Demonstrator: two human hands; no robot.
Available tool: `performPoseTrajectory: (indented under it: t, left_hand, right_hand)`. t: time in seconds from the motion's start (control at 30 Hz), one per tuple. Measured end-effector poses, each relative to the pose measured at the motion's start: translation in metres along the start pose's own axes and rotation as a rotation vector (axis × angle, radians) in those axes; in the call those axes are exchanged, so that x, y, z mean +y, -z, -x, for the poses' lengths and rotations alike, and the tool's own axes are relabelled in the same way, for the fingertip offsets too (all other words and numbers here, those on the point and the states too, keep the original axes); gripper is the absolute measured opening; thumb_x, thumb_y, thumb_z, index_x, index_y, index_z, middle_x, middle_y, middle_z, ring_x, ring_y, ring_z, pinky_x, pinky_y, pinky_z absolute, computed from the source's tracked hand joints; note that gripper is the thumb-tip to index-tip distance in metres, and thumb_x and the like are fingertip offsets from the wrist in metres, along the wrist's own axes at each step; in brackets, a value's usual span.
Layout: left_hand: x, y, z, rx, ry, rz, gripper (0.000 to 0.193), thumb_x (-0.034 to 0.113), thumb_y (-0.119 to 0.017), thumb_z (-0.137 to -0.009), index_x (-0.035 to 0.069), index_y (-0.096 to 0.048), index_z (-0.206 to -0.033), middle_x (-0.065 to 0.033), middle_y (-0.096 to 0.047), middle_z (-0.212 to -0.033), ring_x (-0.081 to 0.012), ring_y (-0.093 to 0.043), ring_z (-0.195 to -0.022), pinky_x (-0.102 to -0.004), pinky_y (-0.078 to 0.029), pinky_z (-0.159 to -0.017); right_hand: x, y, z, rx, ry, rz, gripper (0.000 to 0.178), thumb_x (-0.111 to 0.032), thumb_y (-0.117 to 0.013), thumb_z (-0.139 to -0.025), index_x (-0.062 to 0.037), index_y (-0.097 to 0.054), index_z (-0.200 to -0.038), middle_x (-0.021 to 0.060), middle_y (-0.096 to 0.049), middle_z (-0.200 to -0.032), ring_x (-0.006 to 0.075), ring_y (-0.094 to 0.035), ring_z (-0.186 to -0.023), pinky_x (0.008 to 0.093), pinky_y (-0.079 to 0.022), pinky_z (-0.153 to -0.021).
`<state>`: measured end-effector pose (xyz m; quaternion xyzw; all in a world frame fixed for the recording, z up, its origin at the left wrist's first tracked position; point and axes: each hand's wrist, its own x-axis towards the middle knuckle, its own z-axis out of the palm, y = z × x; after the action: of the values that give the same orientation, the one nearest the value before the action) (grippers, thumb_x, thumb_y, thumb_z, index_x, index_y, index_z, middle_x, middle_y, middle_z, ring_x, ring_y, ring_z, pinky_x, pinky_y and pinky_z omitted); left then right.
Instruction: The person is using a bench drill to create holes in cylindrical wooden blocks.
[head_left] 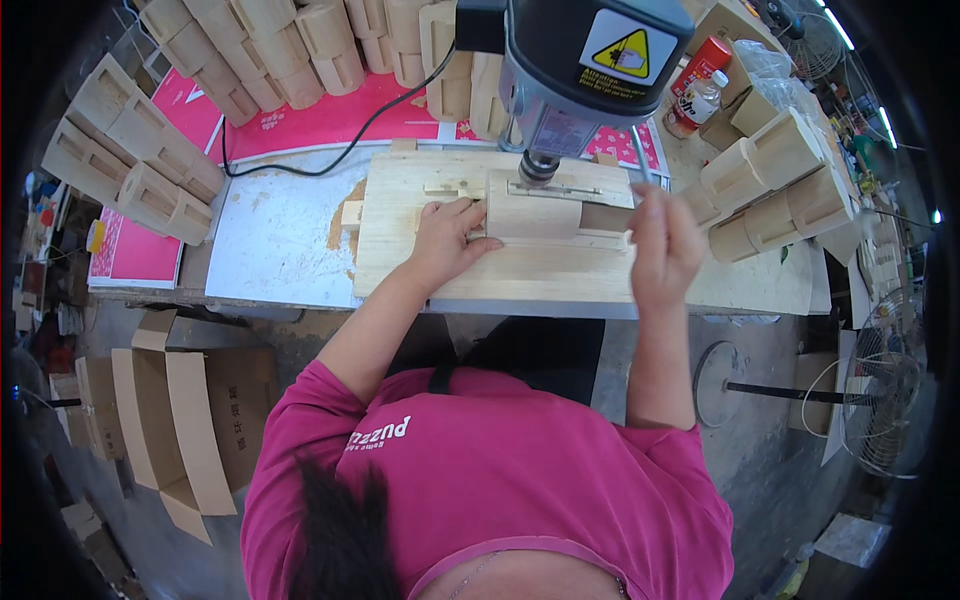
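Observation:
A pale wooden block with a rounded side [535,215] lies on a wooden board [400,275], beneath the chuck [538,170] of a drill press [570,100]. A narrow slot runs along the block's top, below the chuck. My left hand [448,238] grips the block's left end, thumb on the near side and fingers bent at the far side. On the right, my right hand [665,245] is closed around the press's metal feed lever [641,155]. The palm side of that grip is hidden.
Stacks of slotted wooden pieces stand at the back [330,50], left [140,145] and right [780,190]. A black cable [345,155] curves across the table. A bottle [695,105] and red can [705,62] stand back right. Below are an open carton [200,410] and fan [885,385].

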<state>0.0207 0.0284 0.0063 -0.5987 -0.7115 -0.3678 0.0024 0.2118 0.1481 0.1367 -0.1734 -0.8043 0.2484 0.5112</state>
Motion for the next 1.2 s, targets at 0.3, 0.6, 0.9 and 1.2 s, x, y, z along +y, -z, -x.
performPoseTrajectory:
  t: [0.3,0.6,0.9,1.2]
  left_hand:
    - [0.002,0.0,0.009,-0.082,0.081,-0.039,0.046,0.034,-0.067,-0.068,0.01,-0.057,-0.105,-0.0072,-0.056,-0.089,-0.025,-0.053,-0.088,-0.0382,-0.032,-0.075]
    - [0.007,0.005,0.009,-0.032,0.035,-0.018,0.045,0.032,-0.069,-0.067,0.01,-0.056,-0.105,-0.0053,-0.056,-0.087,-0.0246,-0.053,-0.085,-0.0378,-0.033,-0.073]
    - [0.004,0.0,0.004,-0.026,0.154,0.09,0.042,0.031,-0.074,-0.061,0.014,-0.062,-0.097,-0.0018,-0.055,-0.078,-0.0212,-0.054,-0.078,-0.0348,-0.033,-0.074]
    - [0.0,-0.001,0.008,0.061,0.135,0.354,0.035,0.026,-0.078,-0.056,0.011,-0.064,-0.085,-0.006,-0.055,-0.076,-0.0233,-0.054,-0.072,-0.0327,-0.04,-0.064]
  right_hand:
    - [0.047,-0.041,0.036,0.11,0.206,-0.041,0.013,0.002,-0.051,-0.079,0.0049,-0.058,-0.089,0.0141,-0.054,-0.066,0.0246,-0.053,-0.061,0.0328,-0.041,-0.054]
    - [-0.013,0.001,-0.076,0.154,0.18,0.053,0.015,-0.007,-0.051,-0.084,0.0017,-0.052,-0.072,0.0127,-0.048,-0.057,0.0233,-0.048,-0.047,0.032,-0.036,-0.046]
    - [0.01,-0.013,-0.123,-0.012,-0.063,-0.178,0.032,-0.027,-0.048,-0.09,-0.0025,-0.056,-0.108,0.016,-0.061,-0.091,0.0268,-0.058,-0.085,0.0352,-0.043,-0.076]
    - [0.078,0.02,0.016,-0.712,-0.248,0.239,0.03,-0.018,-0.064,-0.079,0.001,-0.059,-0.102,0.0117,-0.06,-0.092,0.0196,-0.056,-0.085,0.0309,-0.044,-0.076]
